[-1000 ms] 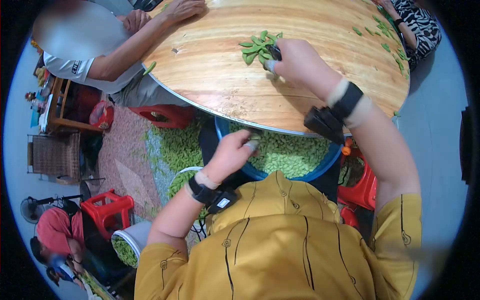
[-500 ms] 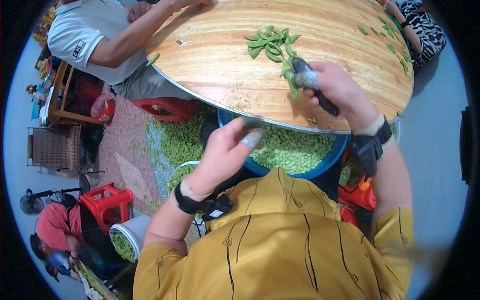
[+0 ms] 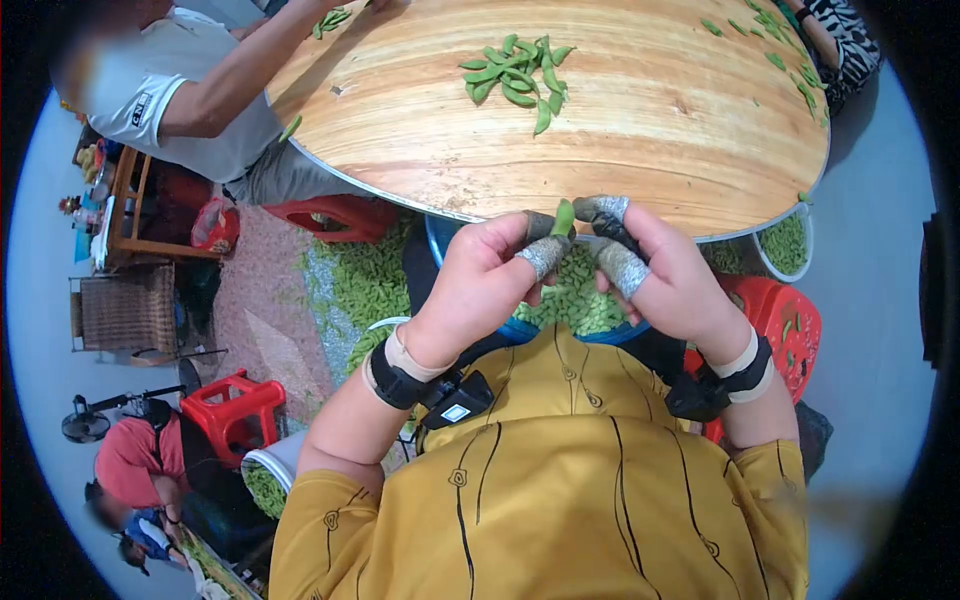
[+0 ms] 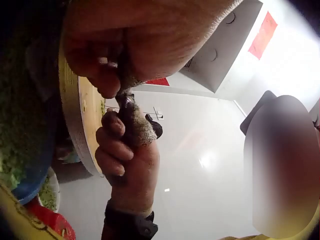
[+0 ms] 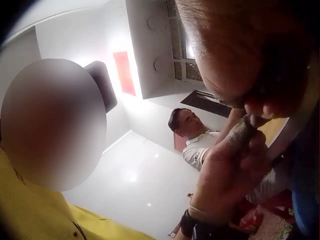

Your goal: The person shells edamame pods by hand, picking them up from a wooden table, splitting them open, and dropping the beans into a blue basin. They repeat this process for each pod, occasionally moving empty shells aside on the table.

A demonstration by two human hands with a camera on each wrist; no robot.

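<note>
My left hand (image 3: pixel 478 278) pinches an upright green bean pod (image 3: pixel 564 217) between thumb and forefinger, both wrapped in tape. Close on its right, my right hand (image 3: pixel 672 275) grips a black tool (image 3: pixel 612 228), mostly hidden by its taped fingers. The two hands meet in front of the table edge, above a blue basin (image 3: pixel 432 238) of shelled green beans (image 3: pixel 578 295). The left wrist view shows my right hand (image 4: pixel 131 150) curled, fingertips at the left hand's. A small heap of pods (image 3: pixel 515 72) lies on the round wooden table (image 3: pixel 640 120).
Someone in a white shirt (image 3: pixel 205 60) sits at the table's left; another person's patterned sleeve (image 3: pixel 845 45) shows at the right. Pods (image 3: pixel 355 290) cover the floor on the left. A white bucket (image 3: pixel 806 250) and a red stool (image 3: pixel 800 335) stand at the right.
The right hand has come back from the pod heap, across the table, to the left hand with the black tool. A pod now stands in the left hand's fingers.
</note>
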